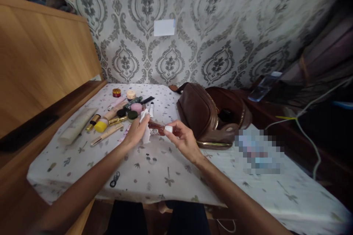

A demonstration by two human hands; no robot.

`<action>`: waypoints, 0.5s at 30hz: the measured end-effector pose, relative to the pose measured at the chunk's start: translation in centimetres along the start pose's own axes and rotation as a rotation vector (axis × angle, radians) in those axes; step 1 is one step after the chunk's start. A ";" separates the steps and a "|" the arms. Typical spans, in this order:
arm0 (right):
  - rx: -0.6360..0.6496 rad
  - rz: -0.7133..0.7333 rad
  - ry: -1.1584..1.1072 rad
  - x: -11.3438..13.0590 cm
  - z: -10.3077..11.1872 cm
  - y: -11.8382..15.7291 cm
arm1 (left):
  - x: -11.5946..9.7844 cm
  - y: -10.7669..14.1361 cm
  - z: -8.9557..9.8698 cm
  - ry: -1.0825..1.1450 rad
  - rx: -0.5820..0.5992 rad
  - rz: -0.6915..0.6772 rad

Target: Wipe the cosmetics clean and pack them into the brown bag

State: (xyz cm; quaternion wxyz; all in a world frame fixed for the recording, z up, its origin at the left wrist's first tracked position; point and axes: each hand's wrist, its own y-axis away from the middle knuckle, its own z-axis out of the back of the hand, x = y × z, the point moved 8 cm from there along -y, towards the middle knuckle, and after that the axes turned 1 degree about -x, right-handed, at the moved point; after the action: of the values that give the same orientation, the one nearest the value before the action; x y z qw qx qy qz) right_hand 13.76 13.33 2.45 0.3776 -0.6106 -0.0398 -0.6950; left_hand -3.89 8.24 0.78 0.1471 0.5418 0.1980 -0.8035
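Note:
My left hand (137,132) is closed around a crumpled white tissue (146,135), just above the patterned tablecloth. Between my two hands lies a reddish-brown bottle (156,128), held roughly level; its left end meets the tissue and is partly hidden. The fingers of my right hand (183,139) pinch the bottle at its white cap (168,129). Left of my hands is a group of cosmetics: a pink-lidded jar (136,108), a dark green-lidded jar (132,116), a yellow-capped item (101,125) and a gold tube (117,120).
A brown leather bag (197,108) stands unzipped to the right, a dark item inside. Farther left lie a large pale squeeze tube (77,125) and a beige tube (107,134). A red jar (116,92) sits near the wall. A blurred-out packet (260,152) rests right of the bag.

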 end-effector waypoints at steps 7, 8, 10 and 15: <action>-0.066 -0.220 -0.246 -3.0 -1.3 0.6 | -7.0 2.1 -2.8 -0.836 -0.035 -0.581; -0.069 -0.246 -0.284 -3.4 -1.4 0.6 | -7.3 2.6 -3.9 -0.897 -0.006 -0.646; -0.075 -0.275 -0.353 -4.0 -1.7 0.8 | -7.7 3.8 -5.8 -0.951 0.043 -0.754; -0.104 -0.309 -0.495 -4.6 -2.0 1.0 | -8.0 5.1 -7.8 -0.938 0.061 -0.869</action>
State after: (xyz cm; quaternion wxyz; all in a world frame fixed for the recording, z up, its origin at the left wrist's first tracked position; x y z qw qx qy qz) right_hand 12.57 13.85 -2.50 0.2142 -0.7668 -0.1874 -0.5753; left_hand 7.74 7.66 4.79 -0.1366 0.0067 0.2912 -0.9468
